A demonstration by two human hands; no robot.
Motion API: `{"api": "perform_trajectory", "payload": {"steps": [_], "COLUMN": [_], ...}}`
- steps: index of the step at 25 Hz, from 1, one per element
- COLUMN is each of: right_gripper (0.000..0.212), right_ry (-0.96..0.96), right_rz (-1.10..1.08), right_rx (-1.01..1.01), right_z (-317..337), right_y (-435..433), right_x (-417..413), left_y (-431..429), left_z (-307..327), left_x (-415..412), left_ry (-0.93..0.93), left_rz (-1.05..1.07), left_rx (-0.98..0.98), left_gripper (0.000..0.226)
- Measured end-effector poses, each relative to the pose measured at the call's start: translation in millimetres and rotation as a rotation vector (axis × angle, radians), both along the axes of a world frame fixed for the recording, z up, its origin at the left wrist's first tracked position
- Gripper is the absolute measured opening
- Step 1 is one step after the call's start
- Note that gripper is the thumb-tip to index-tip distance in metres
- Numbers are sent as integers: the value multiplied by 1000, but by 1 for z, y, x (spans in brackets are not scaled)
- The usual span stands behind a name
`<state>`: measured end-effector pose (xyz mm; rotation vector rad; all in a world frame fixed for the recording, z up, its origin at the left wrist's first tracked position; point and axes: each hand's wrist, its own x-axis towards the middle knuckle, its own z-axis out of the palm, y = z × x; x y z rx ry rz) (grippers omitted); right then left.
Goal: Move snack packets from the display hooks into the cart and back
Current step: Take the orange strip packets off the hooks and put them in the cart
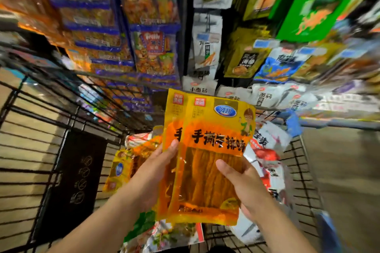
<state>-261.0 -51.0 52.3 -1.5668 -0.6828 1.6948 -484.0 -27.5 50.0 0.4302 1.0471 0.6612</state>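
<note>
Left hand (156,162) and right hand (244,181), fingers clamped on them, hold 2 overlapping yellow packets (213,146) above the cart (302,172).

Shop aisle, hanging snack packets (156,55), wire cart (304,170)

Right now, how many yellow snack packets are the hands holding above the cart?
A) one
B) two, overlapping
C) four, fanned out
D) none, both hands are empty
B: the left hand grips the back yellow packet, whose edge shows behind the front yellow packet held by the right hand, both above the cart.
</note>
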Motion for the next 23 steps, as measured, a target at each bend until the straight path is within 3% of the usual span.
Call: {"api": "perform_trajectory", "payload": {"steps": [2, 5, 8, 13, 20, 23], "right_gripper": [73, 68, 63, 80, 77, 70], "right_ry": [-64, -217, -323, -275, -196, -150], "right_rz": [-28, 0, 31, -59, -222, -243], "right_rx": [25, 72, 138, 205, 384, 409], "right_z": [12, 32, 52, 66, 83, 94], "right_y": [-5, -15, -25, -55, -131, -159], "right_x": [6, 21, 46, 116, 236, 294], "left_y": [0, -1, -1, -5, -59, -92], "left_z": [5, 23, 35, 57, 105, 122], "left_x": [12, 37, 63, 122, 250, 315], "left_ry": [5, 94, 150, 123, 311, 359], "left_rz": [-81, -199, -165, -185, -213, -139], "left_rx": [61, 252, 297, 370, 497, 564], "left_gripper": [87, 83, 75, 59, 71, 61]}}
